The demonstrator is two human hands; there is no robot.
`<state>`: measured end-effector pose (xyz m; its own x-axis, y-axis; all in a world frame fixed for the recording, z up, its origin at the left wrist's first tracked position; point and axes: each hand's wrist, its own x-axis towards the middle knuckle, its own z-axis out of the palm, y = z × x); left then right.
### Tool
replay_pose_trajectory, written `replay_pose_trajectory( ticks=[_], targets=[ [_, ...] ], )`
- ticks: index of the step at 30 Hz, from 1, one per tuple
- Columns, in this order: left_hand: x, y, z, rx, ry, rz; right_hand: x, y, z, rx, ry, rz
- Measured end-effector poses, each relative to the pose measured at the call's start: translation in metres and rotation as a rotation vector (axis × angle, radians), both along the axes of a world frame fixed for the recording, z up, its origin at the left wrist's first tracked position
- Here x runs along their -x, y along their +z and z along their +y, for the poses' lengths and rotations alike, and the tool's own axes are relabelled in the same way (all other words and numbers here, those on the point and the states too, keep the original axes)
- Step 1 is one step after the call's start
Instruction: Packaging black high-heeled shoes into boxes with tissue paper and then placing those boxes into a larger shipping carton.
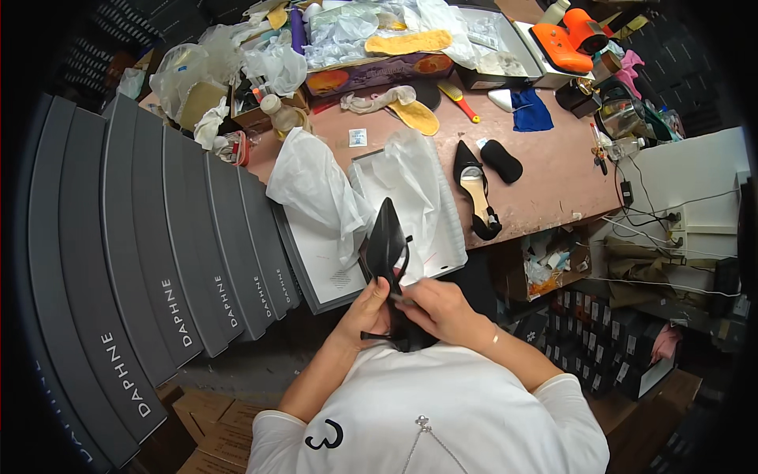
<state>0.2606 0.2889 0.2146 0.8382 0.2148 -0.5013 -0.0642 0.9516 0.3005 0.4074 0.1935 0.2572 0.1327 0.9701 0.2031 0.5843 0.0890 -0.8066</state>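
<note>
Holding a black shoe [385,241] close before the body, at the hub of the clock, and aiming its pointed toe almost at twelve. Clasping its rear part in the left hand [367,312], pressing the thumb against it, curling the fingers mostly closed around it and hiding their tips from view. Bringing the right hand [444,312] against the shoe from three o'clock, bending its fingers nearly closed beside the strap; not being able to tell for certain about a grip on the strap or on something small between the fingertips.

Facing a pink table [545,189] spreading from eleven to two o'clock. Having an opened box [312,257] between nine and twelve, with crumpled white tissue paper [312,170] over it. Seeing a second black shoe [476,189] lying on the table at one, just beside a black oval pad [501,160], and, farther out in that direction, a blue cloth [531,110] and an orange device [562,49]. Seeing a yellow insole [417,118] at twelve, nearer than a purple carton [379,77] heaped with clear plastic bags [339,43]. Having tall grey boxes [142,237] standing in a row from eight to ten, and stacked dark boxes [592,328] at three.
</note>
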Motion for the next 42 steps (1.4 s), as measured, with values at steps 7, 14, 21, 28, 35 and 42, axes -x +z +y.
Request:
replay_pose_trajectory(
  ticks=[7,14,21,28,35,42],
  targets=[
    [0.004,-0.007,-0.001,0.015,0.012,-0.171,-0.002,0.01,0.013,-0.038,0.009,-0.088],
    [0.008,-0.027,0.0,0.063,-0.029,-0.376,-0.01,0.018,-0.006,0.079,0.128,0.022],
    [0.005,-0.019,0.001,0.055,-0.059,-0.343,-0.011,0.017,-0.009,0.097,0.147,0.098],
    [0.002,-0.005,-0.008,-0.049,-0.001,-0.112,-0.005,0.012,0.009,-0.021,0.021,-0.057],
    [0.004,-0.008,-0.011,0.01,0.01,-0.186,-0.005,0.013,0.009,-0.039,0.003,-0.069],
    [0.006,-0.016,-0.015,0.034,-0.002,-0.239,-0.004,0.021,-0.017,0.036,0.026,-0.014]
  ],
)
